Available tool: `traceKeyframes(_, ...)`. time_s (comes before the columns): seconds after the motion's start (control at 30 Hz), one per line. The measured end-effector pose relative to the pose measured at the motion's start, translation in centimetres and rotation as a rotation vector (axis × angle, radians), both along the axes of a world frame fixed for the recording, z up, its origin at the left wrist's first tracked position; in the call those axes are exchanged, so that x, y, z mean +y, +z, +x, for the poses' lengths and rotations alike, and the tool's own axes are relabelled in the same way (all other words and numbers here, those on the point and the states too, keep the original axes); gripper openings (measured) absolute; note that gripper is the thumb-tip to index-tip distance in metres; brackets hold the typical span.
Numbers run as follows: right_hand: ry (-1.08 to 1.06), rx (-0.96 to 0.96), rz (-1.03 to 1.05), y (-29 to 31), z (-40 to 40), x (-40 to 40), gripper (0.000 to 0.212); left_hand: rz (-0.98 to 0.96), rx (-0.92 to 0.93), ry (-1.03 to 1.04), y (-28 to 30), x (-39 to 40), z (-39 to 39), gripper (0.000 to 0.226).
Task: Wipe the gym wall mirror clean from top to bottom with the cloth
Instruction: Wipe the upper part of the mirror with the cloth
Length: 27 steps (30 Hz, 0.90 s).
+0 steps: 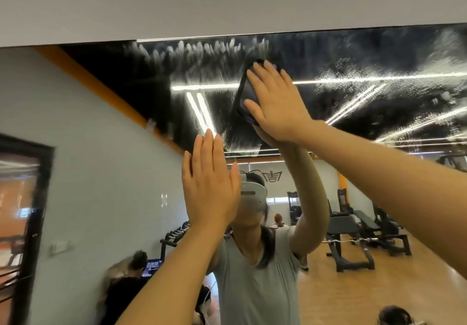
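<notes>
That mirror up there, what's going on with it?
A person is wiping the gym wall mirror. Their right hand presses a dark cloth flat against the glass near the top edge, fingers straight. The left hand is held up open and flat lower down, holding nothing. White streaks and droplets still spread across the upper glass on both sides of the cloth.

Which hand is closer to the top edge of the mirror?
The right hand. It presses the dark cloth flat on the glass just below the mirror's top edge. The left hand is open and flat, much lower and further left.
</notes>
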State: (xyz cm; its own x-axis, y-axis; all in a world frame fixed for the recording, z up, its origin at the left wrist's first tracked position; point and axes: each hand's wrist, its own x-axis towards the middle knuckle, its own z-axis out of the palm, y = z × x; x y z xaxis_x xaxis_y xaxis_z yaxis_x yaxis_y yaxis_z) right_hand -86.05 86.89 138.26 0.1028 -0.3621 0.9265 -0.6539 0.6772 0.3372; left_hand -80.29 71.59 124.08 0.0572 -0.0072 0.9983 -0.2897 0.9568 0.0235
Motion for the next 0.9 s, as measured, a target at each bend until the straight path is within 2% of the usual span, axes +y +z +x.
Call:
traceKeyframes(0.17,-0.017,0.042,0.058,-5.1,-0.8,0.4,0.072,-0.007,0.006,0.002,0.0,-0.2,-0.1,0.063)
traceKeyframes(0.3,-0.001,0.055,0.051,-5.3,-1.1,0.5,0.071,-0.018,0.010,-0.001,-0.1,-0.2,0.0,0.062)
traceKeyframes(0.43,0.055,0.030,0.004,-2.4,-1.2,0.6,0.073,-0.017,0.012,-0.010,-0.1,-0.1,0.0,0.063)
traceKeyframes(0.7,-0.015,-0.100,-0.115,7.4,0.2,0.6,0.069,-0.006,0.001,0.021,0.1,-0.2,-0.1,0.064)
traceKeyframes(0.9,0.000,-0.101,-0.147,8.5,0.0,-0.3,0.067,-0.003,-0.016,0.020,0.0,0.0,0.0,0.063)
